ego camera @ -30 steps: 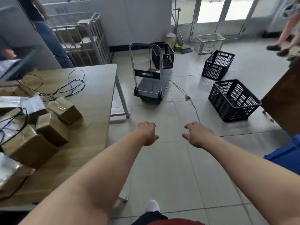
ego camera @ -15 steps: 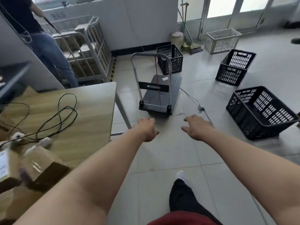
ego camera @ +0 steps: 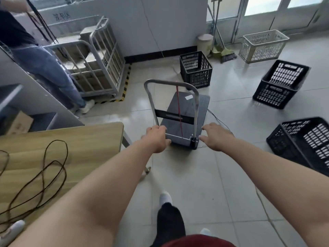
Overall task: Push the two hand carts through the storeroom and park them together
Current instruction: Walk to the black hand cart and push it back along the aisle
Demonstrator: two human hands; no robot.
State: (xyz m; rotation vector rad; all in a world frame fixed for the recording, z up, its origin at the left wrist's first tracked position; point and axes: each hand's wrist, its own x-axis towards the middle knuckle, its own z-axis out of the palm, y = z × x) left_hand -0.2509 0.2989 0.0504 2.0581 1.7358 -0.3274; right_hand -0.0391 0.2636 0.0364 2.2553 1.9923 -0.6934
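Pale floor tiles (ego camera: 192, 184) fill the storeroom, and a light wooden table (ego camera: 85, 139) with a loose black cable (ego camera: 44, 175) on it stands at my left. Just beside its far corner, in front of me, is the grey flat platform hand cart with a tall silver loop handle (ego camera: 185, 106). Only this one cart is clearly a hand cart; whether the metal roll cage (ego camera: 99, 65) by the wall is the second one, I cannot say.

My left hand (ego camera: 156, 138) and my right hand (ego camera: 216, 136) are both stretched toward the cart, and neither grip has hold of anything. The left fingers are half curled, the right ones spread and loose. They appear low, near the foot of the handle, but the top bar is still beyond them.

To do this step well, I think I should walk closer and take the top bar with both hands, one near each bend, so the push goes straight. A thin cord (ego camera: 219, 120) lies on the floor just beside the right edge of the deck, and it could catch a wheel. Black plastic crates (ego camera: 279, 84) stand to the right and one (ego camera: 195, 68) is ahead, so the path must turn between them.

The cart's long axis runs away from me, leaning a little to the right. The handle end is nearest to me and the free end of the deck points toward the far black crate and the wall. The handle stands upright.
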